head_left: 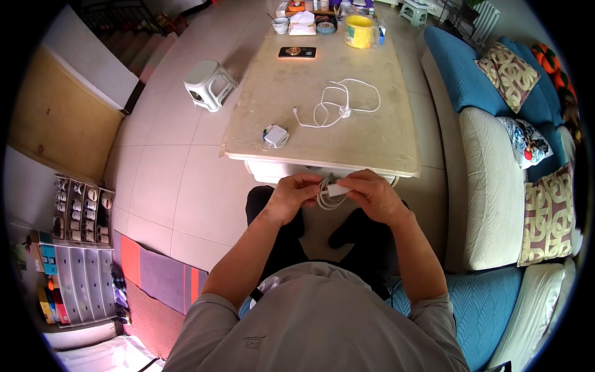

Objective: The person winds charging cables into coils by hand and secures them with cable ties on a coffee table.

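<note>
In front of the table's near edge, my left hand (292, 196) is closed on the left side of a coiled white cable (325, 201). From the other side, the closed fingers of my right hand (375, 196) hold a small white block, apparently a charger (336, 190), against the coil. On the tabletop (266, 105) lies a second white charger (276, 136) with cable wound around it. Farther back a loose white cable (320, 123) spreads in loops, with a white plug (344, 111) among them.
A phone (297, 53) lies toward the table's far end. Behind it stand a tissue box (302, 23), a white bowl (281, 25) and a yellow container (360, 31). A white stool (209, 85) is left of the table, a blue sofa (455, 68) to the right.
</note>
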The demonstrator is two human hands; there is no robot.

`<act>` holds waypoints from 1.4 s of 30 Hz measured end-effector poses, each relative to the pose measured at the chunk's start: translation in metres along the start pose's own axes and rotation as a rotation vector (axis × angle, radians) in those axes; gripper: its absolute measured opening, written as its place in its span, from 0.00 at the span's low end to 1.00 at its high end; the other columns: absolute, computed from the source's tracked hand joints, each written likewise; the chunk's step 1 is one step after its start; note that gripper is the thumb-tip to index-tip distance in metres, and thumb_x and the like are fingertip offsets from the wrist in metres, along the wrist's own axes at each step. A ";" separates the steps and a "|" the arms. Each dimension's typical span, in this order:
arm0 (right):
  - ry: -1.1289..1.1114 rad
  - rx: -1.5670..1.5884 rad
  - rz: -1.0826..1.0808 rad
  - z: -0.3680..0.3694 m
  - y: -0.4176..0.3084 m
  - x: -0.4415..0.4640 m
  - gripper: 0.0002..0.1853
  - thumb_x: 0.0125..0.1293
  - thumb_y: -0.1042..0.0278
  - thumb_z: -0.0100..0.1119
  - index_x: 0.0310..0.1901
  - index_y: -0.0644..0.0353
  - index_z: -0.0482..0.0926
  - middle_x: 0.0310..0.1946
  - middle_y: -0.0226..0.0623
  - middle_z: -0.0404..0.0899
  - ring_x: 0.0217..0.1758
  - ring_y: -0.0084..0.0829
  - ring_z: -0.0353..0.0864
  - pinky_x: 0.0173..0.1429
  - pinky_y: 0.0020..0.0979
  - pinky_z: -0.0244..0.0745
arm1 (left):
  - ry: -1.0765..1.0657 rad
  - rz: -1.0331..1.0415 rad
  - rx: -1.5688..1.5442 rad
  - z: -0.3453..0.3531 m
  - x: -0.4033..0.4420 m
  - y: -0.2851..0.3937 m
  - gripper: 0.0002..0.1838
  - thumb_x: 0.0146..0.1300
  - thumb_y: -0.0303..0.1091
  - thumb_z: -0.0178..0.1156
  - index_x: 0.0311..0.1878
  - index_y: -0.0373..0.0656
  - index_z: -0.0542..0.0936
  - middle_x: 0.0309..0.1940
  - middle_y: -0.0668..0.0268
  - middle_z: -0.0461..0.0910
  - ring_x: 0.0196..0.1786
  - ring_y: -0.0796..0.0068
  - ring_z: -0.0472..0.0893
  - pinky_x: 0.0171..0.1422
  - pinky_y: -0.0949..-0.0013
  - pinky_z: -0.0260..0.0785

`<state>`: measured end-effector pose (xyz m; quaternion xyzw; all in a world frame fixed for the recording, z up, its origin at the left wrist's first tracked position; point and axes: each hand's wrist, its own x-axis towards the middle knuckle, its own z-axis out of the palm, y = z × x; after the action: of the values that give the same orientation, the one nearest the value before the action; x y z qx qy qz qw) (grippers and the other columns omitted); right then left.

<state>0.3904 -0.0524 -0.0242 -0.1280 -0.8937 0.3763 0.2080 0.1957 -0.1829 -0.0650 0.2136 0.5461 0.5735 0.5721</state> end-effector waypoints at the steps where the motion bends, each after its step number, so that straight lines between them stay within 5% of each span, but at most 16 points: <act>1: -0.001 0.012 -0.001 0.000 0.001 0.000 0.15 0.57 0.77 0.61 0.48 0.58 0.81 0.43 0.42 0.79 0.47 0.43 0.78 0.50 0.37 0.75 | -0.013 -0.014 0.011 -0.002 0.001 0.000 0.12 0.61 0.27 0.62 0.49 0.37 0.78 0.39 0.67 0.81 0.36 0.79 0.79 0.38 0.77 0.73; 7: -0.014 0.006 -0.038 0.004 0.006 -0.004 0.16 0.56 0.77 0.62 0.48 0.58 0.81 0.43 0.42 0.80 0.47 0.43 0.79 0.49 0.35 0.76 | -0.064 -0.122 0.098 -0.002 0.004 0.003 0.16 0.59 0.29 0.65 0.49 0.33 0.77 0.39 0.64 0.80 0.40 0.77 0.80 0.40 0.75 0.73; 16: -0.075 0.129 0.015 0.008 0.007 -0.004 0.16 0.56 0.80 0.61 0.48 0.58 0.81 0.43 0.41 0.80 0.46 0.41 0.80 0.48 0.33 0.76 | -0.127 -0.219 -0.297 -0.010 0.002 -0.015 0.10 0.59 0.31 0.66 0.42 0.42 0.77 0.34 0.68 0.80 0.34 0.78 0.79 0.36 0.77 0.72; 22: -0.067 0.272 0.139 0.017 0.015 -0.007 0.15 0.58 0.79 0.61 0.48 0.62 0.80 0.41 0.39 0.81 0.43 0.30 0.81 0.46 0.29 0.76 | -0.144 -0.235 -0.429 -0.010 0.004 -0.036 0.09 0.64 0.38 0.62 0.40 0.44 0.77 0.32 0.70 0.79 0.31 0.78 0.78 0.35 0.75 0.71; 25: -0.050 0.347 0.372 0.031 0.017 -0.009 0.15 0.59 0.75 0.63 0.49 0.64 0.79 0.36 0.36 0.81 0.39 0.24 0.79 0.43 0.26 0.75 | 0.142 -0.080 -0.274 0.001 0.018 -0.047 0.12 0.67 0.40 0.58 0.45 0.42 0.76 0.37 0.67 0.79 0.36 0.75 0.79 0.39 0.73 0.72; 28: 0.046 0.359 0.475 0.039 0.017 -0.005 0.17 0.59 0.67 0.65 0.49 0.64 0.79 0.34 0.43 0.83 0.34 0.27 0.80 0.42 0.28 0.75 | 0.119 -0.103 -0.508 0.009 0.008 -0.033 0.17 0.69 0.39 0.54 0.55 0.39 0.72 0.45 0.63 0.77 0.45 0.72 0.78 0.48 0.68 0.73; 31: -0.041 0.325 0.479 0.039 0.021 -0.002 0.17 0.62 0.64 0.62 0.49 0.65 0.78 0.36 0.42 0.82 0.36 0.27 0.79 0.43 0.28 0.75 | -0.025 -0.025 -0.406 0.016 0.001 -0.036 0.20 0.70 0.36 0.52 0.61 0.38 0.66 0.51 0.61 0.74 0.52 0.69 0.77 0.56 0.62 0.71; 34: 0.173 0.258 0.342 0.052 0.037 -0.004 0.19 0.65 0.61 0.59 0.51 0.68 0.77 0.38 0.40 0.81 0.38 0.26 0.78 0.44 0.27 0.74 | -0.062 -0.033 -0.385 0.007 0.008 -0.047 0.19 0.71 0.38 0.50 0.60 0.38 0.68 0.52 0.62 0.76 0.53 0.67 0.78 0.60 0.60 0.71; 37: 0.178 0.565 0.622 0.051 0.042 -0.006 0.22 0.66 0.60 0.57 0.54 0.69 0.74 0.40 0.39 0.80 0.40 0.25 0.77 0.45 0.27 0.74 | -0.073 -0.028 -0.436 0.004 0.013 -0.049 0.21 0.69 0.39 0.53 0.60 0.38 0.67 0.52 0.62 0.76 0.53 0.67 0.78 0.59 0.61 0.71; 40: 0.113 0.825 0.630 0.062 0.039 -0.011 0.25 0.66 0.61 0.58 0.58 0.71 0.71 0.39 0.38 0.79 0.40 0.24 0.77 0.44 0.26 0.74 | -0.158 -0.005 -0.406 0.009 0.014 -0.041 0.22 0.67 0.36 0.57 0.60 0.37 0.67 0.50 0.61 0.76 0.51 0.68 0.78 0.57 0.64 0.72; 42: 0.077 0.701 0.603 0.066 0.035 -0.011 0.25 0.64 0.63 0.60 0.58 0.71 0.70 0.38 0.39 0.79 0.40 0.24 0.77 0.44 0.26 0.74 | -0.047 -0.027 -0.291 0.011 0.017 -0.044 0.22 0.65 0.32 0.58 0.60 0.36 0.67 0.49 0.61 0.76 0.50 0.69 0.78 0.55 0.66 0.72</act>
<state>0.3714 -0.0734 -0.0938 -0.3180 -0.6269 0.6945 0.1533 0.2194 -0.1747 -0.1069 0.1345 0.4462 0.6338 0.6173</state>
